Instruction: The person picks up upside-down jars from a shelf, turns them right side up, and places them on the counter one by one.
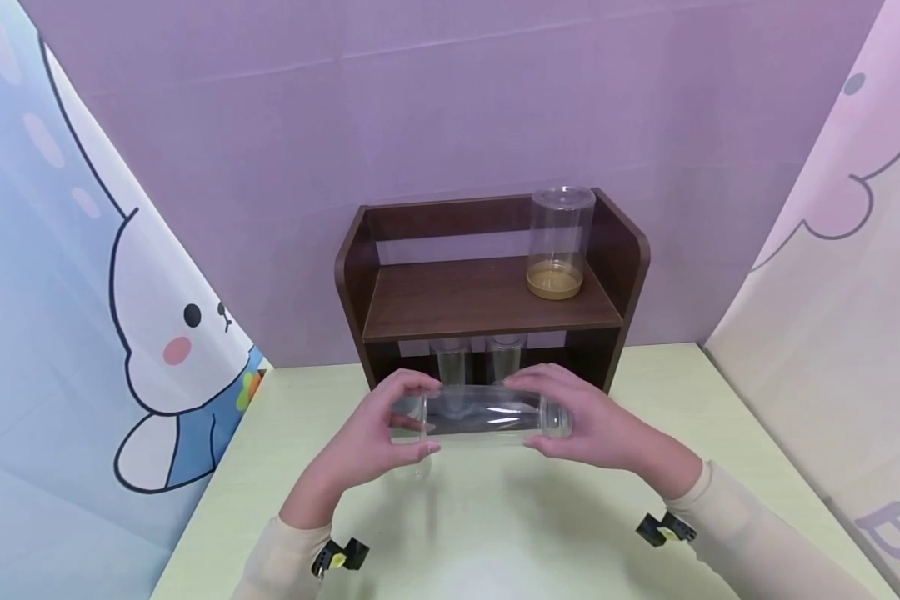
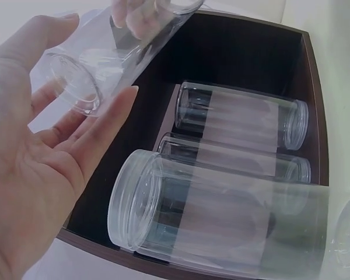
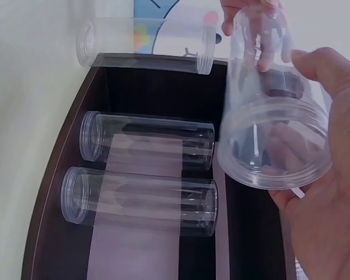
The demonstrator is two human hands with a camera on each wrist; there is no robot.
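Observation:
A clear plastic jar (image 1: 487, 410) lies sideways in the air between both hands, in front of the shelf. My left hand (image 1: 392, 423) holds its base end, thumb below and fingers above in the head view. Around the ridged, wider end curls my right hand (image 1: 581, 417). Through the jar wall in the right wrist view, the left fingers show at the far end. Another clear jar (image 2: 221, 216) stands upright just outside the shelf, mostly hidden behind my left hand in the head view.
A dark brown two-tier shelf (image 1: 487, 296) stands at the back of the pale table (image 1: 315, 417). Two clear jars (image 3: 157, 143) stand on its lower tier. A clear jar with a tan bottom (image 1: 555, 282) is at the upper tier's right end. Printed cloth (image 1: 187, 375) hangs at the left.

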